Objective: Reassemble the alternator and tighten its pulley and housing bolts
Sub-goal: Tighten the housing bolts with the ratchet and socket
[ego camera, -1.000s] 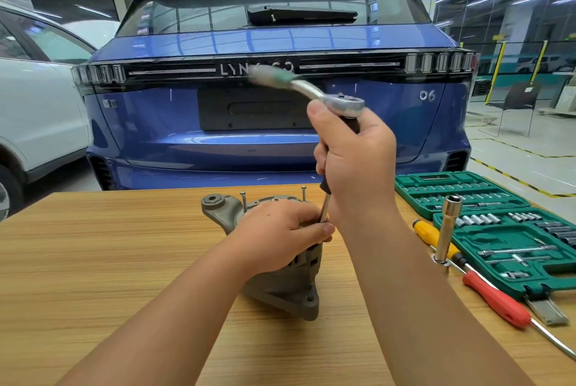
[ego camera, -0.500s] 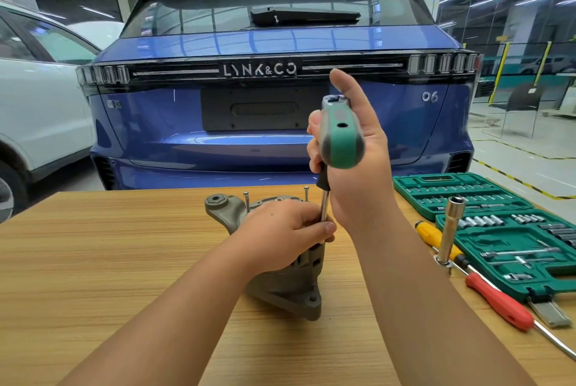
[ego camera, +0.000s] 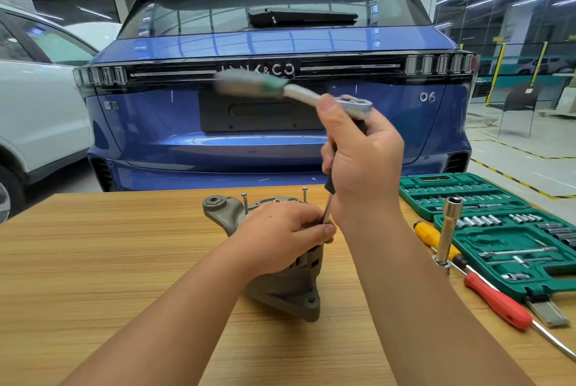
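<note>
Right hand gripped the ratchet on one housing bolt; left hand gripped the alternator. Two bolts stood raised, apparently untightened.

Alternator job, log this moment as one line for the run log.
step: tightening housing bolt | left hand: holds alternator | right hand: grips ratchet extension | handle: motion-blurred | bolts: two stand proud

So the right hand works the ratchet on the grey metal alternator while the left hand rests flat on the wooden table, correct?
Not quite. The head view shows the left hand gripping the grey metal alternator, not flat on the wooden table. The right hand does work the ratchet.
</note>
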A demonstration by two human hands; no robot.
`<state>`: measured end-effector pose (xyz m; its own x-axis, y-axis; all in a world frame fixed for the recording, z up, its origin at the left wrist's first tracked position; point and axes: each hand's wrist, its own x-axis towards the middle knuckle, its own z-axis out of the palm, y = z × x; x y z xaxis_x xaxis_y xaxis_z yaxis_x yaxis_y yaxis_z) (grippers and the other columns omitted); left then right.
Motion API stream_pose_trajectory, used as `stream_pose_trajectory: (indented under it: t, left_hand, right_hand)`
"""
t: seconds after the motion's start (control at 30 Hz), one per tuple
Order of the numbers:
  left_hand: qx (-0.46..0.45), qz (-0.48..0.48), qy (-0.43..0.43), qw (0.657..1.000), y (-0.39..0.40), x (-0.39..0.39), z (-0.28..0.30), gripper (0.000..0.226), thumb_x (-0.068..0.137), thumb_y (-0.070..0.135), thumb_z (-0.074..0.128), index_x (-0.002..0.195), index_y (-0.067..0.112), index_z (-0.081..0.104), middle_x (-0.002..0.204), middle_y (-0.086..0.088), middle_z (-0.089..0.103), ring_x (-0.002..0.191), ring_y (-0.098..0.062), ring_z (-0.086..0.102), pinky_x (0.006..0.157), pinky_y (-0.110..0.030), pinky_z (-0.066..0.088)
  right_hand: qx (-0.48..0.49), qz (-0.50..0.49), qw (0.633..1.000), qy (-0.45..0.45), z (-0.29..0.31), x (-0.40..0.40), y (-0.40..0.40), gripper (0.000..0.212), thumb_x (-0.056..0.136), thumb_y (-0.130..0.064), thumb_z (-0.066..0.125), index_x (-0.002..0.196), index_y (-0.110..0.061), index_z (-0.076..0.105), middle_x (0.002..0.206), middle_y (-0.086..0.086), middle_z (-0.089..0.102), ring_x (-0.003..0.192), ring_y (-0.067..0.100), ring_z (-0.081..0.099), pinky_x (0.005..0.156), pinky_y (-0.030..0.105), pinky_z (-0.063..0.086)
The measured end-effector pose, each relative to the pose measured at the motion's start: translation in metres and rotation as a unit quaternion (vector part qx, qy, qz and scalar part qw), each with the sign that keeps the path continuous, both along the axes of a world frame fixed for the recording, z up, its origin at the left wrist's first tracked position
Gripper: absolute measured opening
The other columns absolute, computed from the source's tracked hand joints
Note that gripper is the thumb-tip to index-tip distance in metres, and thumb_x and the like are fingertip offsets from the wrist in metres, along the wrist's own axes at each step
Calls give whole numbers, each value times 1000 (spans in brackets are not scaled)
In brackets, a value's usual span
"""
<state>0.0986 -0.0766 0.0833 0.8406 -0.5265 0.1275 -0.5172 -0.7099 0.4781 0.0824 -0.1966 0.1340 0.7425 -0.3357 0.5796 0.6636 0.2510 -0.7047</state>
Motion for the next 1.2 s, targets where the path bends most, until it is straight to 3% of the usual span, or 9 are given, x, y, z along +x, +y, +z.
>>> stream_pose_trajectory:
  t: [0.07, 0.13, 0.23, 0.33, 0.47, 0.6, 0.73, 0.93, 1.2]
  left_hand:
    - [2, 0, 1, 1000, 0, 1, 0, 29, 103, 54, 48, 111, 38, 71, 97, 10, 72, 92, -10, 65, 86, -48, 57]
    - [-8, 1, 9, 1000, 1, 2, -1, 26, 103, 53, 49, 109, 40, 71, 98, 15, 73, 92, -5, 66, 86, -43, 57]
    - [-27, -3, 16, 1000, 1, 4, -2, 21, 104, 47, 51, 109, 41, 71, 97, 25, 72, 92, 5, 63, 87, -33, 55]
    - [-32, -19, 11, 999, 3, 3, -1, 21, 106, 43, 51, 111, 40, 71, 100, 26, 71, 96, 6, 62, 91, -33, 53]
    - [-26, -24, 6, 999, 6, 5, -1, 20, 106, 43, 50, 111, 44, 70, 97, 38, 68, 95, 15, 59, 92, -31, 52]
    - [-19, -27, -3, 999, 5, 5, -1, 18, 106, 43, 49, 98, 48, 65, 88, 48, 61, 91, 20, 56, 87, -30, 52]
    - [-26, -24, 1, 999, 5, 4, 0, 18, 106, 45, 49, 100, 43, 67, 91, 46, 64, 93, 19, 57, 93, -34, 53]
    - [-35, -19, 18, 999, 4, 3, -1, 16, 106, 43, 50, 107, 43, 66, 100, 31, 72, 98, 10, 64, 97, -36, 54]
    - [-19, -27, 33, 999, 5, 6, 0, 21, 107, 42, 49, 116, 39, 68, 98, 31, 70, 96, 11, 62, 92, -27, 52]
  right_hand:
    - [3, -20, 999, 29, 1, 3, -3, 16, 94, -26, 70, 92, -11, 63, 64, 0, 44, 53, 15, 35, 49, 30, 33]
    - [8, 53, 998, 29, 1, 3, -5, 12, 99, -16, 64, 110, -13, 60, 67, 0, 44, 54, 14, 37, 51, 28, 36]
    - [-44, 88, 994, -56, -2, 2, -3, 38, 99, -5, 59, 126, -32, 56, 71, -2, 48, 57, 12, 43, 53, 24, 43]
    - [-58, 95, 988, -110, -6, 4, 3, 50, 93, 0, 59, 127, -38, 58, 79, -6, 54, 60, 6, 47, 54, 21, 43]
    - [-77, 102, 987, -93, -10, 6, 5, 53, 91, -8, 57, 123, -50, 63, 73, -10, 52, 58, 10, 42, 53, 24, 42]
    - [-41, 188, 980, -59, -10, 7, -1, 43, 92, -22, 44, 130, -33, 62, 75, -4, 63, 61, 14, 49, 55, 26, 44]
    - [-50, 195, 978, -49, -9, 8, -3, 47, 91, -39, 57, 133, -20, 60, 82, 0, 66, 65, 14, 54, 57, 26, 46]
    - [-61, 208, 976, -36, -11, 5, -10, 26, 99, -20, 55, 120, -22, 70, 98, 4, 72, 79, 15, 64, 69, 27, 53]
    - [1, 114, 993, -27, -11, 7, -3, 40, 90, -16, 72, 126, -11, 54, 98, 8, 77, 81, 21, 72, 78, 30, 58]
